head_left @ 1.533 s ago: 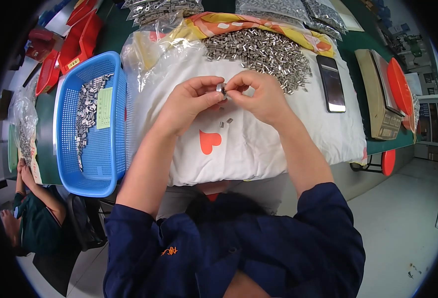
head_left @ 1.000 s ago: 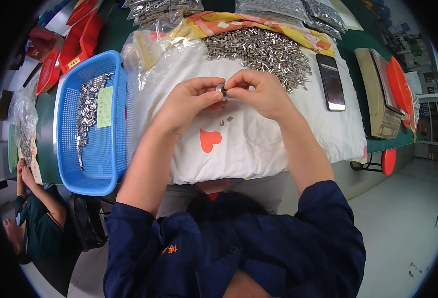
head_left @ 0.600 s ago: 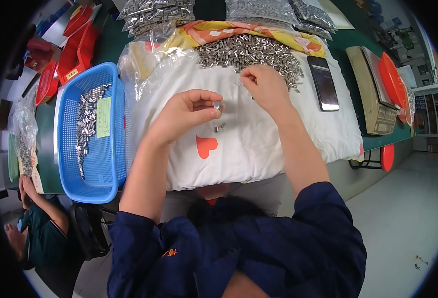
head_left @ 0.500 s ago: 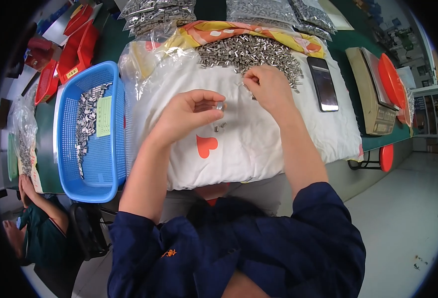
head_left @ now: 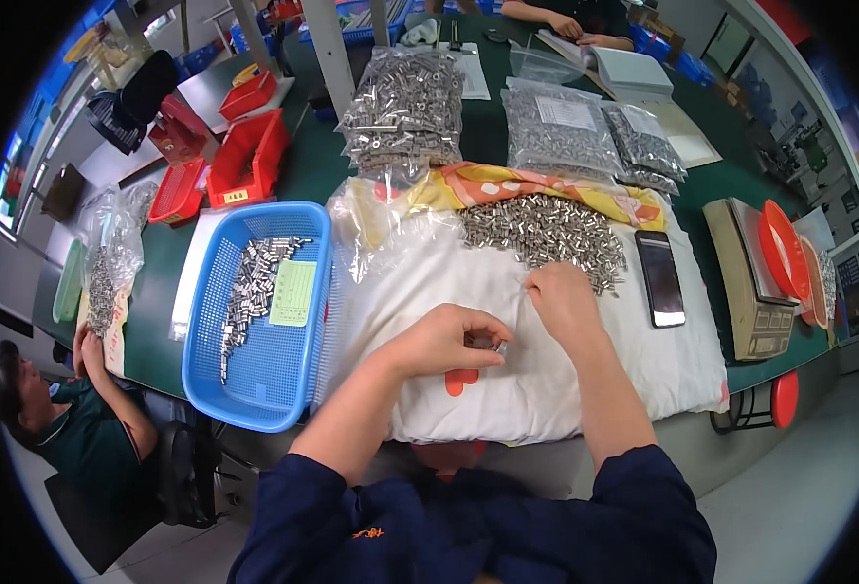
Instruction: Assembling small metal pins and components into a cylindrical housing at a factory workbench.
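My left hand (head_left: 446, 341) is over the white cloth (head_left: 420, 404), partly covering a red heart print (head_left: 461, 381). Between its thumb and curled fingers shows a small shiny metal cylinder (head_left: 499, 347); whether more lie in the palm is hidden. To the right of it, my right hand (head_left: 564, 297) is closed at the near edge of a heap of small metal cylinders (head_left: 536, 229). Its fingertips point down toward the cloth, and anything in them is out of sight.
A blue basket (head_left: 196, 365) with metal cylinders and a green slip stands left of the cloth. A phone (head_left: 661, 277) lies right of the heap, near a scale (head_left: 746, 282). Filled bags (head_left: 405, 107) stand behind. A co-worker (head_left: 79, 409) sits at the far left.
The view has tilted up, showing more of the table's far side. My left hand has come nearer over the heart print, where loose cylinders lay. My right hand stays by the heap.
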